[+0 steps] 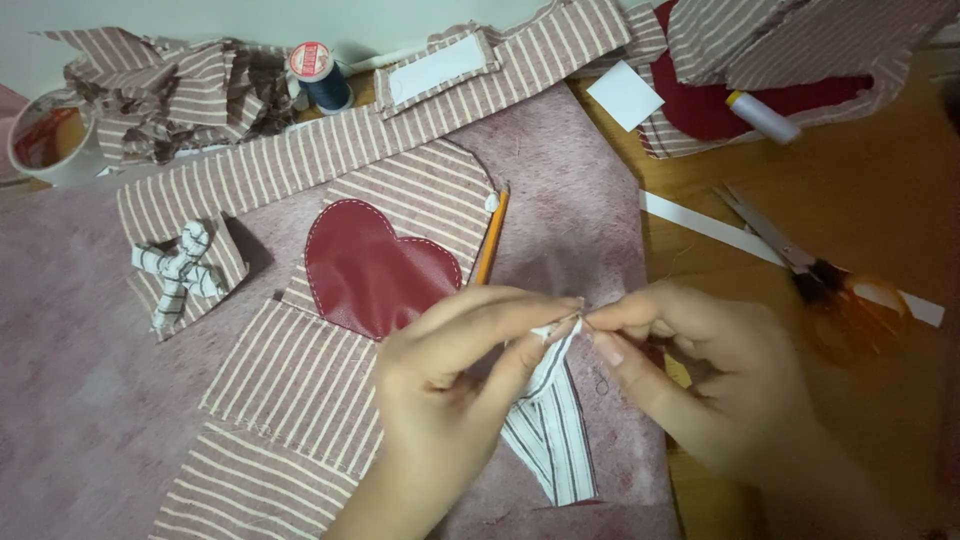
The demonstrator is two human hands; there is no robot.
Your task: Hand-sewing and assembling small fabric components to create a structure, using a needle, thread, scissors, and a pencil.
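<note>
My left hand pinches the top of a small white strip of fabric with dark stripes, which hangs down from my fingers. My right hand meets it at the same spot, fingertips pinched together at the strip's upper edge; whether it holds a needle I cannot tell. Just left of my hands lies a striped maroon fabric piece with a dark red stitched heart. An orange pencil lies beside the heart.
Orange-handled scissors and a white paper strip lie on the wooden table at right. A dark blue thread spool, a white spool, a striped bow, a tape roll and piled striped fabric sit behind.
</note>
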